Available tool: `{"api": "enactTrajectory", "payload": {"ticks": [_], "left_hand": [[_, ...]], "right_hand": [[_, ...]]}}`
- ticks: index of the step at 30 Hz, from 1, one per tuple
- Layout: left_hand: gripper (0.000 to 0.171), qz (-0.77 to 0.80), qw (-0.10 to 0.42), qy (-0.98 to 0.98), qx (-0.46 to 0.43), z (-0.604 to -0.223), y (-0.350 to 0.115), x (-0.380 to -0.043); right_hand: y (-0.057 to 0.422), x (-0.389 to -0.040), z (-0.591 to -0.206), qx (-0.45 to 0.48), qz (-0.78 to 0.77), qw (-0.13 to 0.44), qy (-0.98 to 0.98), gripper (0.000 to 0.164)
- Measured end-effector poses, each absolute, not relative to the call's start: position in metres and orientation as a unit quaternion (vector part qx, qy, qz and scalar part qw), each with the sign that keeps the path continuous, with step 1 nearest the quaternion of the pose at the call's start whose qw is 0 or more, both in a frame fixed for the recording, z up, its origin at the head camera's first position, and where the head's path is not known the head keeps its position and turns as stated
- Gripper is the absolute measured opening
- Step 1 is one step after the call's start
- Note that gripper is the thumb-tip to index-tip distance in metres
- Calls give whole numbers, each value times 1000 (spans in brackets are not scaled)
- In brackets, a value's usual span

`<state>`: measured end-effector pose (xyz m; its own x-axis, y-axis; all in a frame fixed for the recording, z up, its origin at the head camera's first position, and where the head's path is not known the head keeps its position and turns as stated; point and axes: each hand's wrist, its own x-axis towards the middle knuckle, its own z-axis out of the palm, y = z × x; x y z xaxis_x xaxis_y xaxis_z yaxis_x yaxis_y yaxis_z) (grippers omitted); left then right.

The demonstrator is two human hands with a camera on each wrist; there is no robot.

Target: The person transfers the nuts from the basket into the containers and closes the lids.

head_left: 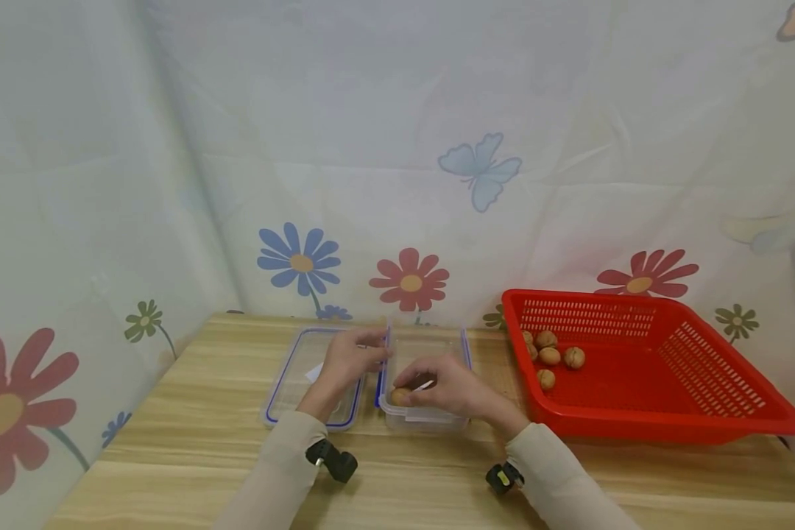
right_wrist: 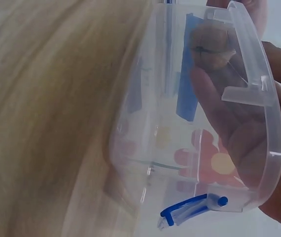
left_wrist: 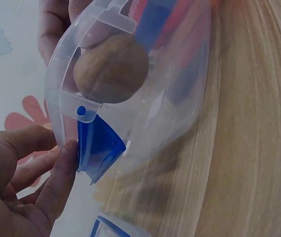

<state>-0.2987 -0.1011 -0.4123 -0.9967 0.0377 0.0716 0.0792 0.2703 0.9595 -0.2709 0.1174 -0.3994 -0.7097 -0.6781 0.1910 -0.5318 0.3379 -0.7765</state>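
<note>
A clear plastic food container (head_left: 427, 421) with blue side latches stands on the table. My right hand (head_left: 449, 386) reaches into it, holding a walnut (head_left: 400, 397) between thumb and fingers near the left wall. Through the clear wall the walnut (left_wrist: 111, 69) shows in the left wrist view, and the right wrist view has the walnut (right_wrist: 212, 45) at the fingertips. At the container's left rim, my left hand (head_left: 352, 358) pinches the edge beside a hanging blue latch (left_wrist: 100, 145). Left of the container lies its clear lid (head_left: 313, 401) with a blue seal, partly covered by my left hand.
To the right, a large red plastic basket (head_left: 642, 423) holds several walnuts (head_left: 550, 356) by its left side. The wood-grain table (head_left: 192, 412) ends at a flowered cloth backdrop (head_left: 344, 184). A small white paper (head_left: 314, 372) shows at the lid.
</note>
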Motion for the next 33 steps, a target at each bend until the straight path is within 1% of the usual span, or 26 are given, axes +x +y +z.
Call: {"api": "enactTrajectory", "payload": {"ticks": [20, 33], "left_hand": [[41, -601, 14, -798, -33, -412, -101, -299], [41, -595, 20, -803, -40, -413, -102, -299]], "right_hand": [[117, -270, -401, -368, -407, 106, 829, 18], [117, -270, -404, -371, -402, 85, 832, 18]]}}
